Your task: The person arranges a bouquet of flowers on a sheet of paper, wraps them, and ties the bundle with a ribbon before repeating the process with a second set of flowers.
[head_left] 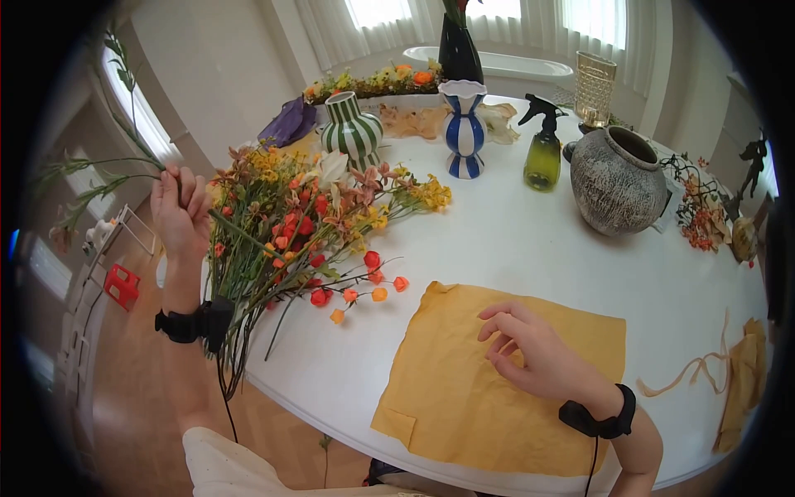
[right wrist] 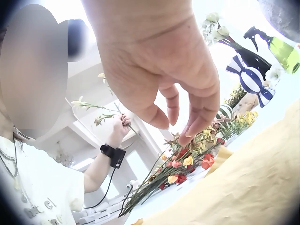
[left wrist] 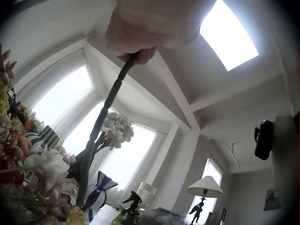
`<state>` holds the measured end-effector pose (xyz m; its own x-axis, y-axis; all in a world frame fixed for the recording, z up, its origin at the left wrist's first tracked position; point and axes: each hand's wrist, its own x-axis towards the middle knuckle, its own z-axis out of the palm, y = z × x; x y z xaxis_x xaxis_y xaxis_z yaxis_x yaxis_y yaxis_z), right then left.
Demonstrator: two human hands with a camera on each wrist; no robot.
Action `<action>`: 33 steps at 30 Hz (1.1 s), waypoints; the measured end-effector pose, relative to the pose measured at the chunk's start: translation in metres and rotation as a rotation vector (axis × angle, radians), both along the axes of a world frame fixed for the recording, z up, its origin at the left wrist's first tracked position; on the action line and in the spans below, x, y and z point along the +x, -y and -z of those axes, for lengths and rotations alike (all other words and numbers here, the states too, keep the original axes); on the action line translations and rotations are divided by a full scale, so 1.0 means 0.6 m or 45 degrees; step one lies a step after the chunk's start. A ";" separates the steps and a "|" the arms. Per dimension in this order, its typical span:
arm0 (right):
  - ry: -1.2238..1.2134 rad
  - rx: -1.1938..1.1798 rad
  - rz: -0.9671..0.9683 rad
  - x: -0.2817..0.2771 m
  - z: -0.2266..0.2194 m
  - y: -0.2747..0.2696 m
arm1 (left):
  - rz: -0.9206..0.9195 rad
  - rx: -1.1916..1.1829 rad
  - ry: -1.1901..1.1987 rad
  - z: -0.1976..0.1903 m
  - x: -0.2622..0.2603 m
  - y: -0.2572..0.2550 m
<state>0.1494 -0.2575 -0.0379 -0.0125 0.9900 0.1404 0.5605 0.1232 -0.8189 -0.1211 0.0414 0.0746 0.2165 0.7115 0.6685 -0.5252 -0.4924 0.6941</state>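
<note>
My left hand [head_left: 184, 217] is raised at the left of the table and grips a long green flower stem [left wrist: 101, 124]. Its leafy upper branches spread past the fingers; in the right wrist view they bear pale blossoms [right wrist: 80, 102]. Below and beside this hand lies a heap of cut flowers [head_left: 306, 224], red, orange, yellow and pinkish, their stems toward the front edge. My right hand [head_left: 538, 348] hovers over a sheet of yellow-brown wrapping paper [head_left: 447, 422], fingers loosely bent and holding nothing. One front corner of the paper is folded over.
Behind the flowers stand a green-striped vase [head_left: 352, 132], a blue-striped vase [head_left: 464, 132], a green spray bottle [head_left: 542, 157] and a rough grey pot [head_left: 617, 186]. A ribbon [head_left: 696, 364] and folded brown paper [head_left: 741, 385] lie at the right edge. Red berry sprigs [head_left: 704, 219] sit beyond.
</note>
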 end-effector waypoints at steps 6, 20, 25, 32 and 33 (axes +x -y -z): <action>0.010 -0.003 -0.022 -0.017 0.001 -0.011 | 0.556 -0.218 -0.090 0.076 0.110 0.127; -0.665 -0.374 0.219 -0.025 0.032 0.075 | 1.428 -0.269 -0.949 0.242 0.273 0.303; -0.657 -0.604 0.273 -0.020 0.088 0.093 | 0.931 1.010 -1.639 0.276 0.275 0.253; -0.723 -0.634 0.481 -0.015 0.128 0.081 | 0.917 1.399 -1.852 0.291 0.254 0.237; -0.638 -0.669 0.466 -0.013 0.120 0.078 | 0.925 1.418 -1.838 0.292 0.252 0.236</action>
